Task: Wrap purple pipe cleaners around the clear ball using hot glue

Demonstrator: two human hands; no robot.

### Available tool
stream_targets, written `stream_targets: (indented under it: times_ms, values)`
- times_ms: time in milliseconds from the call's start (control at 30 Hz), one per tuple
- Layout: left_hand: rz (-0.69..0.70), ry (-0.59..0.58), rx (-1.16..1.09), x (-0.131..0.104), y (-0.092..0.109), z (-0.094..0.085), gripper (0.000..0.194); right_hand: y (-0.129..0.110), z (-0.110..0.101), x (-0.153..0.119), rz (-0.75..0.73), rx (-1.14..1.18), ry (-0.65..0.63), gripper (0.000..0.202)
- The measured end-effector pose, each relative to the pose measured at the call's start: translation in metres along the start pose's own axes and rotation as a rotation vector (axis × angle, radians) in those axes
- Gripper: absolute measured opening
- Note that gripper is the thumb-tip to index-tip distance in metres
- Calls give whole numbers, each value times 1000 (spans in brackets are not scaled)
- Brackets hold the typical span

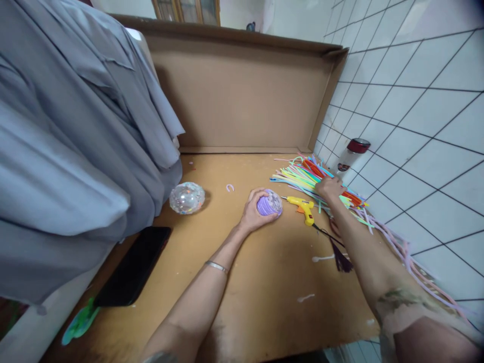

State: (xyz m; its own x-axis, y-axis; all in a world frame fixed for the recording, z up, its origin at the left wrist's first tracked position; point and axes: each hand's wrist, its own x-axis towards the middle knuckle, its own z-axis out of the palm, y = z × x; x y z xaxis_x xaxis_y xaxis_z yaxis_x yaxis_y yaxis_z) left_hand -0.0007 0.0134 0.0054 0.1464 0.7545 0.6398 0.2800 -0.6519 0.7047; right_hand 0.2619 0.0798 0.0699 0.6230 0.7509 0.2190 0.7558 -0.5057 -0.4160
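My left hand point(254, 210) is closed around a ball wrapped in rows of fuzzy purple cord point(269, 203), its right side speckled with white and grey. The ball is at the middle of the table. Off to the right, my right hand point(330, 187) lies on a heap of colourful pipe cleaners point(297, 174), with bent fingers closed on some of them; the fingertips are partly hidden. Between the hands lies a yellow glue gun point(304, 207), its nozzle pointing toward the ball. A clear faceted bowl or ball point(187, 198) sits to the left.
A cardboard panel point(245, 96) stands along the back, and a tiled wall point(423, 131) rises at the right. By it leans a clear bottle with a red lid point(351, 155). Grey cloth point(75, 126) hangs at left above a black phone point(134, 267). A dark tassel point(341, 258) lies near my right forearm.
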Motion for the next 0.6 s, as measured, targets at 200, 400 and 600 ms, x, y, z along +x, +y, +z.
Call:
stream_targets:
  times_ms: [200,400,600]
  values:
    - [5,7,-6,0,1,0,58,17,-3,14,57,145,20,33]
    - [-9,3,-16,1,0,0,59,13,-20,44,141,462,238,25]
    - [-10,15,3,1,1,0,57,15,-44,68,-19,748,509,33]
